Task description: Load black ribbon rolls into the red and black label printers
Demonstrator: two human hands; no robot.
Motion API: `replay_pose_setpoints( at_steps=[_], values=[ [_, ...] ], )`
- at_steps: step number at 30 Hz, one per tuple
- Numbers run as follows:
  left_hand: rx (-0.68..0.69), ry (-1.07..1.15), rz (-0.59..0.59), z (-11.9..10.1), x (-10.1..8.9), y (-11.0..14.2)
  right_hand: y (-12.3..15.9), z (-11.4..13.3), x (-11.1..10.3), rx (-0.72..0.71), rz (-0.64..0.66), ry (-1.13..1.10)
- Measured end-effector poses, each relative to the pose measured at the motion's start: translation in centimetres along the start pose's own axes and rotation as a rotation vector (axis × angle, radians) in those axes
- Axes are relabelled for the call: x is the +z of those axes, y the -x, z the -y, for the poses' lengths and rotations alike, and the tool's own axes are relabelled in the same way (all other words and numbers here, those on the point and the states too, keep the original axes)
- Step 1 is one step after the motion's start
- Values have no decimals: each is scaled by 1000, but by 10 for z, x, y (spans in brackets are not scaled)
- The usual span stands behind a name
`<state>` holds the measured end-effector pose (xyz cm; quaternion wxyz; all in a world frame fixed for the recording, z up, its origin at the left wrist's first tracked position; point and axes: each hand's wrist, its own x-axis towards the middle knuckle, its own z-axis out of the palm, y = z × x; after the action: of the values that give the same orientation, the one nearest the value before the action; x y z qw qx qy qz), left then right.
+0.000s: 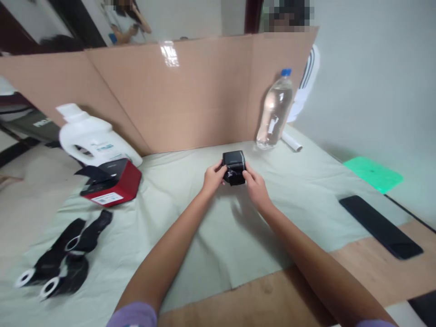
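Between my two hands is a small black box [233,157], its lower front wrapped in shiny, creased black film. My left hand [214,176] grips its left side, thumb in front. On the opposite side, my right hand [255,184] holds the box with thumb and fingers. The fingers behind the box are partly hidden. It is held over the pale green cloth [190,200], near the middle of the table. Whether its underside touches the cloth, I cannot tell.
At left, a red and black box [126,186] with a raised flap stands before a white jug [91,131]. Several rolls of black film [73,259] lie nearer. A cardboard panel [190,100] borders the back, beside a water bottle [275,113]. A phone [379,226] lies right.
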<state>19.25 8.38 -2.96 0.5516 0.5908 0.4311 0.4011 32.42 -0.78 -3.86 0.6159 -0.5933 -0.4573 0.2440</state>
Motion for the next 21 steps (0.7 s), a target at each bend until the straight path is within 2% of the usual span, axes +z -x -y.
replay_pose_setpoints(
  at_steps=[3, 5, 7, 11, 15, 21],
  values=[
    [-9, 95, -118, 6, -53, 44, 33, 12, 40, -30, 141, 7],
    [-48, 184, -191, 14, -75, 71, 54, 18, 55, -56, 210, 26],
    [-81, 229, -237, 21, -86, 93, 72, 20, 61, -71, 267, 42],
    [-118, 189, -257, 30, -91, 112, 91, 14, 60, -17, 329, 35],
    [-147, 171, -260, 33, -88, 110, 94, 2, 63, 40, 302, 6],
    [-159, 144, -227, 37, -90, 109, 98, -6, 65, 0, 281, 28]
  ],
)
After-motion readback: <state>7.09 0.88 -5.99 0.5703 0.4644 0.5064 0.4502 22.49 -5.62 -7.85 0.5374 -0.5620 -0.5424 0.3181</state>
